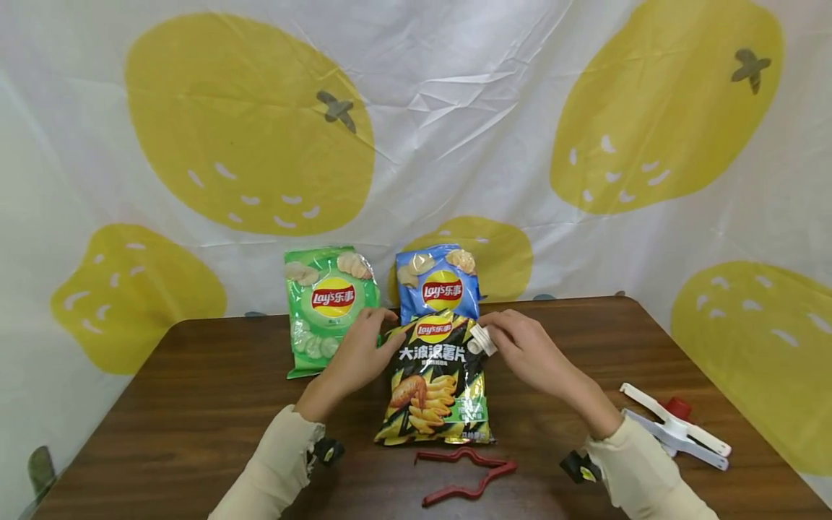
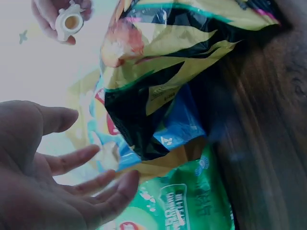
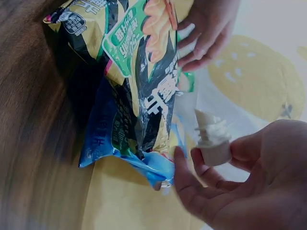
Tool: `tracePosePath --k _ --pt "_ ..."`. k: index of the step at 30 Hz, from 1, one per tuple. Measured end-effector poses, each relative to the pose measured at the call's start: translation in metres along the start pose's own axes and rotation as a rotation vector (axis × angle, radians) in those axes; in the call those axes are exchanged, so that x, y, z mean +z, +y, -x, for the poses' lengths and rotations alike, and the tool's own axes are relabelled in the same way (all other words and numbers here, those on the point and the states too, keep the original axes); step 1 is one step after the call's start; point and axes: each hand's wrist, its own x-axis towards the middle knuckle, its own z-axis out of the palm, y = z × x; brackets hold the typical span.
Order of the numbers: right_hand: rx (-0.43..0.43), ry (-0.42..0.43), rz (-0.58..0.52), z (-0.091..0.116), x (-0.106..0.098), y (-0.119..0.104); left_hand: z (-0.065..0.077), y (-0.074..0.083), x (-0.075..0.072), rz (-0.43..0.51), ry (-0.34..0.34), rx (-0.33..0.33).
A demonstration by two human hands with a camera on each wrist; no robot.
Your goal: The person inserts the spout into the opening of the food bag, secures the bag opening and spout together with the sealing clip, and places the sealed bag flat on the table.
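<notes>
A black and gold Lay's chip bag [image 1: 432, 404] stands leaning back in the middle of the table. Beside its upper left edge is my left hand [image 1: 360, 350], whose fingers are spread with nothing between them in the left wrist view. My right hand [image 1: 529, 354] pinches a small white threaded spout [image 3: 213, 141] between thumb and fingers, at the bag's upper right corner. Seen from the left wrist, the spout [image 2: 70, 22] shows a round hole. Behind the black bag stands a blue Lay's bag [image 1: 438, 271], partly hidden. A green Lay's bag [image 1: 312, 303] is to the left.
A dark red hinged bag clip [image 1: 499, 469] lies opened on the table in front of the black bag. Toward the right edge lies a white and grey clip [image 1: 679, 435] with a red cap [image 1: 678, 408]. A lemon-print cloth [image 1: 468, 144] hangs behind the wooden table [image 1: 214, 426].
</notes>
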Motion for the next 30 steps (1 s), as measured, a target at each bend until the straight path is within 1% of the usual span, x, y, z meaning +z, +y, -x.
tracePosePath --k 2,3,7,10,15,17,20,22,25,28,30 --pt "0.029 0.006 -0.014 -0.002 0.005 0.004 -0.002 -0.004 0.003 0.003 -0.005 -0.040" --pt "0.039 0.004 -0.025 -0.002 0.008 0.006 -0.003 -0.005 0.005 0.012 -0.001 -0.072" --pt "0.075 -0.004 -0.073 -0.002 0.016 0.009 -0.004 -0.009 0.012 0.062 0.034 -0.185" --pt "0.097 -0.001 -0.094 -0.002 0.019 0.011 -0.003 -0.012 0.016 0.098 0.033 -0.234" --pt "0.141 0.001 -0.093 -0.003 0.026 0.016 -0.002 -0.016 0.017 0.146 -0.021 -0.276" --pt "0.160 -0.004 -0.088 -0.002 0.030 0.017 -0.001 -0.017 0.016 0.157 -0.042 -0.283" --pt "0.207 -0.022 -0.113 -0.001 0.033 0.018 -0.001 -0.019 0.015 0.174 -0.077 -0.285" --pt "0.248 -0.037 -0.139 0.000 0.034 0.017 -0.001 -0.020 0.015 0.191 -0.098 -0.270" --pt "0.314 -0.042 -0.192 0.004 0.033 0.014 0.001 -0.021 0.016 0.252 -0.121 -0.259" --pt "0.368 -0.068 -0.281 0.004 0.032 0.014 0.003 -0.018 0.015 0.320 -0.137 -0.278" --pt "0.381 -0.082 -0.334 0.004 0.033 0.014 0.004 -0.016 0.014 0.359 -0.144 -0.288"
